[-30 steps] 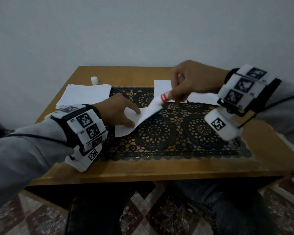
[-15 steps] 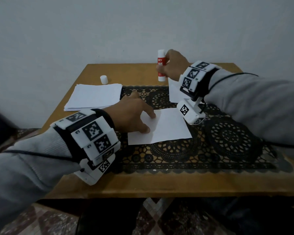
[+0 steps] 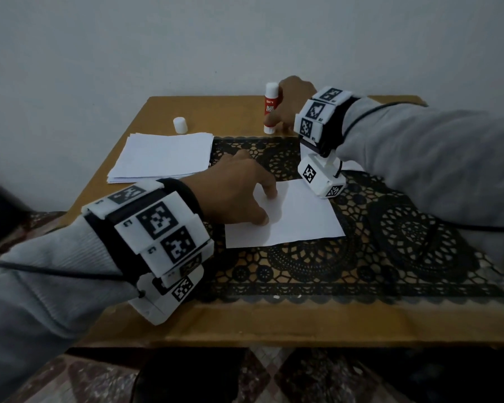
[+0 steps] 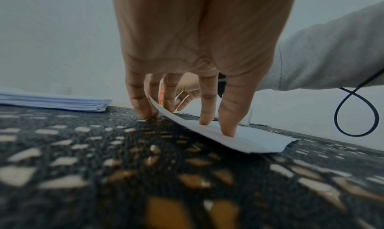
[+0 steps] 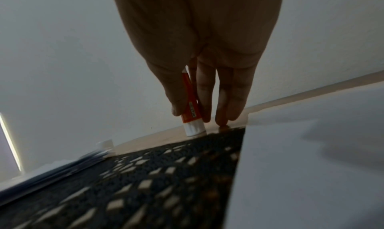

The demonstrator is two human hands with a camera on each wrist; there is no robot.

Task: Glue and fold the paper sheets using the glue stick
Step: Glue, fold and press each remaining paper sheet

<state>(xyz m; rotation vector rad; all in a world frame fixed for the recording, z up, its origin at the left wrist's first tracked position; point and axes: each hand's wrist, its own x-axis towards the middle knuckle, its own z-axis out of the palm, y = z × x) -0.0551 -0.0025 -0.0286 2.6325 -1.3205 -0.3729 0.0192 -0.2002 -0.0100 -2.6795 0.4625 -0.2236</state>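
Observation:
A white sheet [image 3: 297, 219] lies flat on the black lace mat [image 3: 317, 266]. My left hand [image 3: 266, 207] presses straight fingertips [image 4: 227, 132] on its left part; in the left wrist view the sheet [image 4: 245, 142] curls up slightly at its far left edge between the fingers. My right hand [image 3: 287, 109] reaches to the table's far edge and grips the red-and-white glue stick [image 3: 270, 109] between thumb and fingers. The glue stick [image 5: 192, 112] stands uncapped and upright, its white base on the wooden table.
The glue stick's white cap [image 3: 180, 125] stands at the far left of the table [image 3: 245, 321]. A stack of white sheets [image 3: 163, 155] lies left of the mat. Another white sheet [image 5: 311, 175] lies under my right wrist. A wall rises right behind the table.
My right hand carried the glue stick from the sheet to the table's far edge and lowered it until its base met the wood. The lifted sheet dropped flat under my left hand.

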